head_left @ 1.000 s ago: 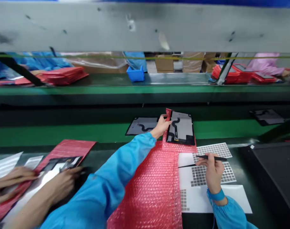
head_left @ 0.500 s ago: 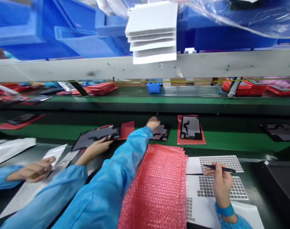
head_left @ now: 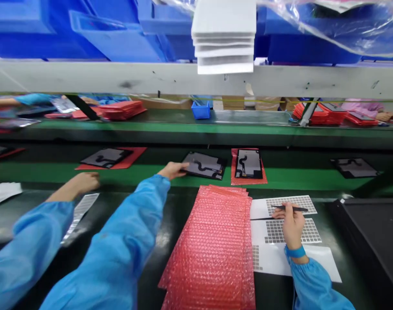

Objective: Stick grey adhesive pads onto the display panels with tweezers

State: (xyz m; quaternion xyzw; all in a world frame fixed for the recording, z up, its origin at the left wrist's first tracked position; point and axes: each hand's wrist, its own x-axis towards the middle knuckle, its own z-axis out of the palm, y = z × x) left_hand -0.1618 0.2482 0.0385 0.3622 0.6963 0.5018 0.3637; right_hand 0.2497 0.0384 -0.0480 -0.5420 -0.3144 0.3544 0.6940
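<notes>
My left hand (head_left: 173,170) reaches over the green conveyor belt, fingers closed on the left edge of a tablet screen panel (head_left: 205,165) with a grey back and a dark ribbon cable. This panel lies slightly askew on the belt. In my right hand (head_left: 293,224) is a pair of black tweezers (head_left: 298,209), held over white sheets (head_left: 259,234) with grids of small grey squares. Between my hands lies a stack of red bubble-wrap bags (head_left: 215,241). Just right of the held panel, another screen panel (head_left: 249,163) rests on a red bag.
At left, a co-worker's hand (head_left: 85,183) is near the belt, below a panel (head_left: 106,157) on a red bag. A black tray (head_left: 373,241) stands at right. Overhead runs a shelf rail (head_left: 134,79) with blue bins and hanging white papers (head_left: 225,38).
My left hand has shifted left to the panel's left edge. The co-worker has let go of a panel, which lies on the belt. My right hand keeps the tweezers; the view has shifted.
</notes>
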